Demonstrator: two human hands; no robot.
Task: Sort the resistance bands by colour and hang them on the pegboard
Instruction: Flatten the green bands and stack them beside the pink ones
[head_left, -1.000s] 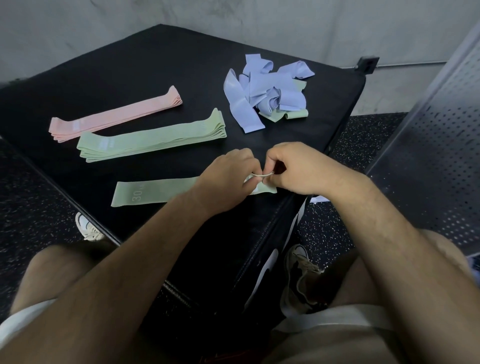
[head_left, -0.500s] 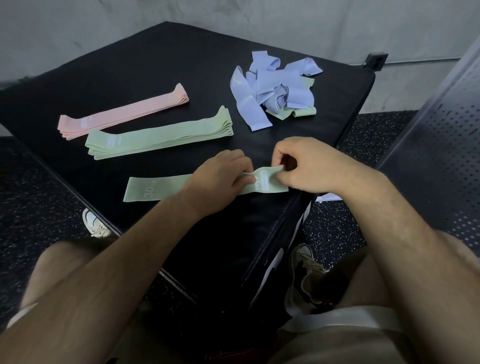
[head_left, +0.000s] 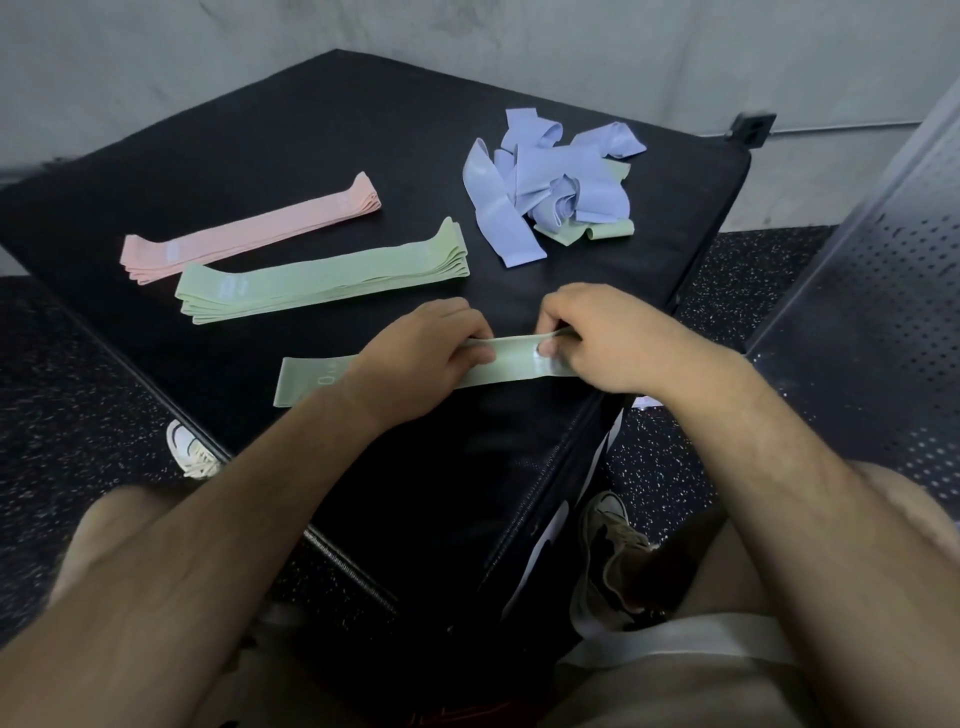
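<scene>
A single green band (head_left: 311, 382) lies flat near the front edge of the black padded box (head_left: 291, 130). My left hand (head_left: 421, 345) presses on its middle with curled fingers. My right hand (head_left: 602, 338) pinches the band's right end and lifts the upper layer a little. Behind them lie a neat stack of green bands (head_left: 322, 280) and a neat stack of pink bands (head_left: 249, 234). At the back right sits a tangled heap of lilac bands (head_left: 545, 187) with a green band (head_left: 587, 231) caught under it.
A perforated metal pegboard (head_left: 878, 322) leans along the right side. Speckled black floor surrounds the box. My knees and shoes (head_left: 608, 561) are at the box's front corner, and a grey wall stands behind.
The crumpled right end of the single green band has been pulled out and flattened between my hands. My right hand moved slightly right along the band.
</scene>
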